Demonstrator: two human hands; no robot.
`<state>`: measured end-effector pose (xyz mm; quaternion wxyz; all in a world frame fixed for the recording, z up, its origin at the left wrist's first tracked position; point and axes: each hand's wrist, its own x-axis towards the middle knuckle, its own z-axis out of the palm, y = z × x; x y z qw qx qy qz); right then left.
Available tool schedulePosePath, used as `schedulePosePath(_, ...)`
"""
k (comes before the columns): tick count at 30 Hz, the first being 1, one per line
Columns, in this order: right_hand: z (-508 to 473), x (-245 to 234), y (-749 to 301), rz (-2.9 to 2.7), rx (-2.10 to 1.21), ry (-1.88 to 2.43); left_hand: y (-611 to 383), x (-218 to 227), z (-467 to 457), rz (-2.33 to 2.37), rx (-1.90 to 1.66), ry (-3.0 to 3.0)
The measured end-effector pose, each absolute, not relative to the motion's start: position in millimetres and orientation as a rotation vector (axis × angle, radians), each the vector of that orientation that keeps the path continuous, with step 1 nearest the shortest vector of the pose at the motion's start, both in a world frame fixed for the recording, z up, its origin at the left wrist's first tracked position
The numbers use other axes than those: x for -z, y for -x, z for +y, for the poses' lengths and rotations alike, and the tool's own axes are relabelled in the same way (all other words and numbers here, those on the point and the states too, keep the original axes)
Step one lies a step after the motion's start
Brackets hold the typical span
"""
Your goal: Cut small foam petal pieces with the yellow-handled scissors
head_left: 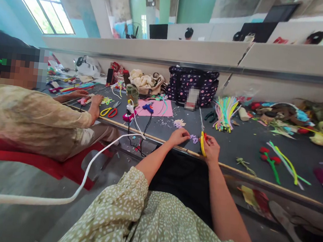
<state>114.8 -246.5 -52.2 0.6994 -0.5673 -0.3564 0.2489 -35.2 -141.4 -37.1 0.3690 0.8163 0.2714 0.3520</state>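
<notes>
In my right hand (212, 150) is a pair of scissors (202, 144) with yellow handles, its blades pointing up and away over the dark table. My left hand (179, 137) is just left of it at the table's near edge, fingers pinched together; whatever is between them is too small to make out. Short purple pieces (194, 139) lie on the table between my two hands. Beyond my left hand is a small pile of pale cut pieces (179, 123), with tiny scraps scattered to its left.
A pink sheet (162, 109) bears a blue glue gun (148, 107). Behind stand a polka-dot bag (179, 85) and a bundle of coloured pipe cleaners (225, 114). Red pipe-cleaner flowers (271, 160) lie right. A white cable (87, 171) crosses left, near a seated co-worker (34, 119).
</notes>
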Motion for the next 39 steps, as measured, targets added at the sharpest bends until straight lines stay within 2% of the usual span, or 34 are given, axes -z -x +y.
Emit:
schedulePosePath(5,-246.0,54.4,-115.9,-0.836,-0.557,1.305,33.5,30.8,-151.2,0.777,-0.894,-2.098)
schedulePosePath(18,-247.1,54.5,-115.4,-0.89,-0.565,1.336,28.6,35.0,-153.8,0.639,-0.97,-1.926)
schedulePosePath(22,-246.7,56.4,-115.9,-0.897,-0.561,1.311,34.6,35.6,-143.4,0.711,-1.082,-1.662)
schedulePosePath(26,-248.2,56.9,-116.7,-0.988,-0.533,1.332,45.4,35.8,-129.2,0.704,-1.239,-1.099)
schedulePosePath(31,-256.8,48.5,-113.7,-1.237,-0.311,1.646,54.4,37.6,-118.1,0.555,-1.344,-0.633)
schedulePosePath(35,-263.8,37.1,-106.8,-1.488,-0.133,1.987,54.7,41.0,-113.9,0.51,-1.328,-0.546)
schedulePosePath(39,-267.0,30.9,-101.5,-1.633,-0.057,2.076,54.7,41.0,-114.4,0.481,-1.317,-0.513)
